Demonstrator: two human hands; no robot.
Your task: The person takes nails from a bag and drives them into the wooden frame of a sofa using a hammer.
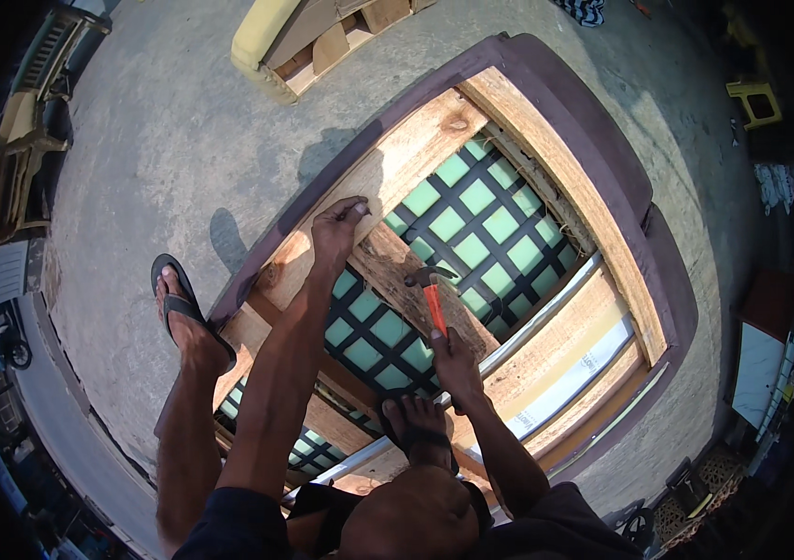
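Note:
A claw hammer (433, 306) with an orange handle and dark head is gripped in my right hand (458, 367). Its head hovers over or near a wooden crosspiece (388, 266). My left hand (334, 233) rests on the wide side plank (416, 149) where the crosspiece meets it. The left fingers are pinched together; what they hold, if anything, is too small to name. Both planks belong to an overturned sofa frame covered in dark purple upholstery (572, 112). Inside it, black webbing straps (458, 219) cross over green foam (478, 196).
One sandalled foot (178, 299) stands on the concrete floor (164, 140) left of the frame; the other foot (416, 425) is on the frame. Another part-built upholstered piece (308, 42) sits beyond. Wooden furniture frames (24, 168) stand far left, and a yellow stool (754, 105) far right.

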